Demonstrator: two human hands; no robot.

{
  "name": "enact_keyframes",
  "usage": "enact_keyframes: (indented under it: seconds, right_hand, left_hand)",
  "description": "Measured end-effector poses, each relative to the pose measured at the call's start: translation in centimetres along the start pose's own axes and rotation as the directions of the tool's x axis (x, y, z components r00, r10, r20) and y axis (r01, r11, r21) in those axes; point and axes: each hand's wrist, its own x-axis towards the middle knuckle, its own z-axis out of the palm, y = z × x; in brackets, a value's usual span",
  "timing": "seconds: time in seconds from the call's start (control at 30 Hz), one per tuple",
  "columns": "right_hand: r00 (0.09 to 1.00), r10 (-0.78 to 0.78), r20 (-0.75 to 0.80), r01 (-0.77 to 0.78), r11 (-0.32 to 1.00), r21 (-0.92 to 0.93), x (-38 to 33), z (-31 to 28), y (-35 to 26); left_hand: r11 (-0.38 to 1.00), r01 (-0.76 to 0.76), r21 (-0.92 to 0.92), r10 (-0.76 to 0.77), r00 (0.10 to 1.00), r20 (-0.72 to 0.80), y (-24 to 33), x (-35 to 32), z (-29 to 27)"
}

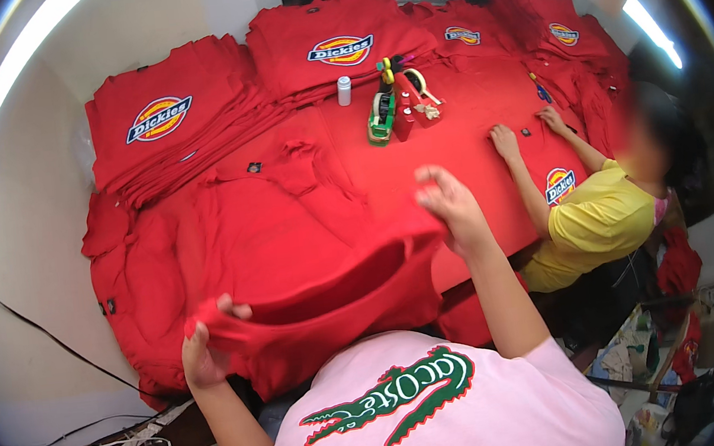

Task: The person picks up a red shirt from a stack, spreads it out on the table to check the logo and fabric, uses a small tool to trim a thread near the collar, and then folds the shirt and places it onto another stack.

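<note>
1. Oval logo patch [158, 118], blue band across yellow and red with white edging, on the top shirt of the far-left stack.
2. A matching patch [341, 50] on the middle stack.
3. Two smaller matching patches [461, 34] [563, 33] on the far-right stacks.
4. Another patch [559, 185] beside the co-worker's forearm.

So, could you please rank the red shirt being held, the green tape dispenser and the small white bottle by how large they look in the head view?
1. Red shirt
2. Green tape dispenser
3. Small white bottle
The last two sit farther away.
</note>
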Motion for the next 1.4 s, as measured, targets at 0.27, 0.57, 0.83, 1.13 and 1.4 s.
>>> enact_keyframes:
  seconds: [0.27,0.57,0.83,1.13,1.4]
  right_hand:
    - [0.999,0.043,0.028,-0.048,0.978,0.202,11.3,1.1,0.4]
    - [0.990,0.055,0.130,0.096,0.412,-0.906,-4.6,-5.6,21.8]
    - [0.964,0.004,0.265,0.249,0.327,-0.912,-3.5,-4.2,21.2]
    - [0.954,0.185,0.236,0.110,0.517,-0.849,-1.2,-7.4,22.6]
    - [0.891,0.344,0.297,0.054,0.570,-0.820,2.4,-7.9,22.3]
  left_hand:
    - [0.995,0.000,-0.103,-0.015,0.989,-0.147,-1.7,9.8,3.8]
    - [0.896,0.263,-0.358,-0.426,0.737,-0.525,-18.5,-3.0,-3.4]
    - [0.943,0.222,-0.247,-0.330,0.717,-0.614,-22.8,-11.9,-7.9]
    - [0.389,0.921,0.000,0.310,-0.131,-0.942,-27.4,-37.3,-6.8]
    - [0.821,0.120,-0.558,-0.446,-0.477,-0.758,-40.0,-53.6,-0.2]
